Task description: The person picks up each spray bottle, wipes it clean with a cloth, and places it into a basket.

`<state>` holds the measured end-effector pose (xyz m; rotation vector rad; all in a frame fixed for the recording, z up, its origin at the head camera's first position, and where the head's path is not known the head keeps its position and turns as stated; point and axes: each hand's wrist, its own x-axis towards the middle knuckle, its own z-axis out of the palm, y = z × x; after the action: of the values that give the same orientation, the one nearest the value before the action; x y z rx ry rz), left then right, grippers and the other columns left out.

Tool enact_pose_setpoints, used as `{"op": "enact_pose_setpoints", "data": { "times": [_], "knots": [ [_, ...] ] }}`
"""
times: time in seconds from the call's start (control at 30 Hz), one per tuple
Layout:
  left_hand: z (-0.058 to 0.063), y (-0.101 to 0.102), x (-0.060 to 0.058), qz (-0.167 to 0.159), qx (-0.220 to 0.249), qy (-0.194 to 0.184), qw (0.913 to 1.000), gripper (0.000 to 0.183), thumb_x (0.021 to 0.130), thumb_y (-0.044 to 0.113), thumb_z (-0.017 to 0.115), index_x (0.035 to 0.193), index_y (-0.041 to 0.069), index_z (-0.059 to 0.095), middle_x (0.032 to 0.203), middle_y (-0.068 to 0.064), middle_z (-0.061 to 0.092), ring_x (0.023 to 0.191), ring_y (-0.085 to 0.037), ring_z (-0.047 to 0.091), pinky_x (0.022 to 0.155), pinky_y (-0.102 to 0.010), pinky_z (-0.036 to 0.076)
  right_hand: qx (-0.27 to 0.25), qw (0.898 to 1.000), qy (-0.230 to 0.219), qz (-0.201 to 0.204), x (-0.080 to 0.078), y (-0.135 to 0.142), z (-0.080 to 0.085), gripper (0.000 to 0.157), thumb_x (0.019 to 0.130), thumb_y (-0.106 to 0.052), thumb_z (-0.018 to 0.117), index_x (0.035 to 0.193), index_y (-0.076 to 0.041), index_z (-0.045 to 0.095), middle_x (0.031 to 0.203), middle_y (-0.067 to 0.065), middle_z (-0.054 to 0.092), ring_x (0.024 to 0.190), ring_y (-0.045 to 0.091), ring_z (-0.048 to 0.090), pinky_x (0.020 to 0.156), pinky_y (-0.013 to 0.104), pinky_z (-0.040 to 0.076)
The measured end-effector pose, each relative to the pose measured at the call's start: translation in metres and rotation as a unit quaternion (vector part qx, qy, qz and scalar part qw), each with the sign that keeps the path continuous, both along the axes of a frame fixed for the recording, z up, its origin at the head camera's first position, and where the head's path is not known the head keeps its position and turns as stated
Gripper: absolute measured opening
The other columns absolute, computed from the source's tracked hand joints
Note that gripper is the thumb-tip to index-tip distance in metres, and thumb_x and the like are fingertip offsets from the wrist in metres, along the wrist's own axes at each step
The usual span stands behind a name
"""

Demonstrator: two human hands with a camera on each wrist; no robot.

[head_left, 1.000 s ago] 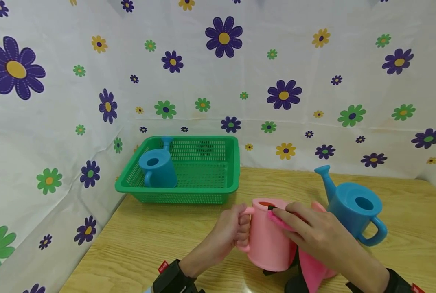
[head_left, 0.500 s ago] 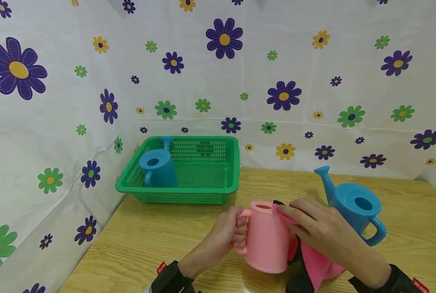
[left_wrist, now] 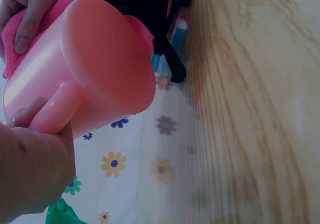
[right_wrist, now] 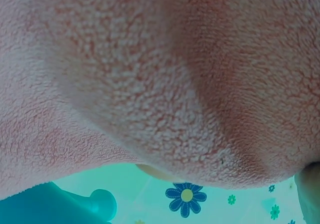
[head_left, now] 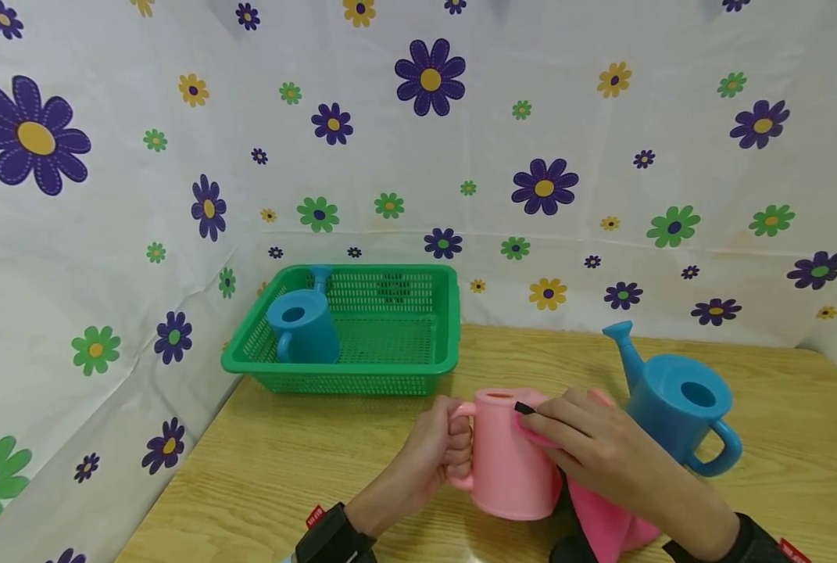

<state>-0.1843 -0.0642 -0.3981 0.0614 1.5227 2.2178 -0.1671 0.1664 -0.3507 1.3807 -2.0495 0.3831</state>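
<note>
My left hand (head_left: 428, 446) grips the handle of a pink watering can (head_left: 509, 469). In the left wrist view the can (left_wrist: 107, 59) is off the table and its base shows. Against the can's right side, near the top, my right hand (head_left: 604, 446) holds a bunched pink and black cloth (head_left: 608, 520). Fingers of that hand curl over the cloth (left_wrist: 14, 37) in the left wrist view. Folds of pink cloth (right_wrist: 150, 84) fill most of the right wrist view. The hand and cloth hide most of the pink can's spout.
A blue watering can (head_left: 674, 403) stands on the wooden table (head_left: 284, 477), just beyond my right hand. At the back left sits a green basket (head_left: 341, 367) with another blue watering can (head_left: 309, 332) in it. A flower-print sheet (head_left: 418, 156) hangs behind and at left.
Cloth and right hand have shifted slightly back and forth along the can's upper side. The pink can has tilted a little, so its top opening looks narrower. My left hand keeps its grip.
</note>
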Motion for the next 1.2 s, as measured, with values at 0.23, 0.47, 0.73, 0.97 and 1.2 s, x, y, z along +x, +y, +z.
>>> {"op": "enact_pose_setpoints", "data": {
  "times": [0.23, 0.47, 0.73, 0.97, 1.2],
  "knots": [
    [0.002, -0.001, -0.003, 0.016, 0.019, -0.002, 0.9997, 0.037, 0.094, 0.023, 0.033, 0.058, 0.017, 0.027, 0.046, 0.011, 0.025, 0.038, -0.003, 0.023, 0.037, -0.018, 0.020, 0.033, 0.999, 0.011, 0.009, 0.007, -0.006, -0.002, 0.035, 0.103, -0.029, 0.046, 0.107, -0.007, 0.073, 0.098, 0.003, 0.072, 0.087, 0.017, 0.062, 0.069, 0.034, 0.061],
    [0.004, -0.004, -0.003, 0.021, 0.028, -0.008, 0.9994, 0.039, 0.095, 0.024, 0.031, 0.058, 0.018, 0.026, 0.046, 0.012, 0.025, 0.038, -0.003, 0.022, 0.036, -0.017, 0.019, 0.079, 0.997, -0.013, 0.000, 0.017, -0.010, -0.005, 0.018, 0.097, -0.018, 0.060, 0.109, -0.011, 0.071, 0.097, -0.001, 0.070, 0.089, 0.013, 0.059, 0.070, 0.030, 0.061],
    [0.004, -0.006, -0.002, 0.035, 0.032, -0.009, 0.9988, 0.041, 0.097, 0.025, 0.032, 0.057, 0.017, 0.027, 0.045, 0.012, 0.026, 0.038, -0.003, 0.023, 0.036, -0.017, 0.020, 0.083, 0.995, -0.039, 0.024, 0.026, -0.014, -0.009, 0.024, 0.085, -0.009, 0.071, 0.109, -0.012, 0.068, 0.094, -0.006, 0.067, 0.084, 0.010, 0.055, 0.067, 0.024, 0.057],
    [0.007, -0.008, -0.003, 0.047, 0.036, 0.000, 0.9983, 0.041, 0.098, 0.026, 0.032, 0.058, 0.017, 0.028, 0.046, 0.011, 0.026, 0.038, -0.004, 0.023, 0.036, -0.016, 0.021, 0.100, 0.992, -0.060, 0.050, 0.032, -0.016, -0.011, 0.019, 0.090, -0.011, 0.067, 0.109, -0.015, 0.067, 0.092, -0.008, 0.065, 0.081, 0.008, 0.053, 0.070, 0.024, 0.055],
    [0.007, -0.011, -0.004, 0.039, 0.053, -0.007, 0.9978, 0.043, 0.100, 0.025, 0.030, 0.058, 0.018, 0.028, 0.045, 0.012, 0.027, 0.037, -0.002, 0.023, 0.036, -0.016, 0.020, 0.059, 0.994, -0.058, 0.077, 0.036, -0.020, -0.015, 0.012, 0.095, -0.013, 0.057, 0.100, -0.016, 0.067, 0.088, -0.010, 0.062, 0.076, 0.005, 0.054, 0.066, 0.022, 0.054]
  ]
}}
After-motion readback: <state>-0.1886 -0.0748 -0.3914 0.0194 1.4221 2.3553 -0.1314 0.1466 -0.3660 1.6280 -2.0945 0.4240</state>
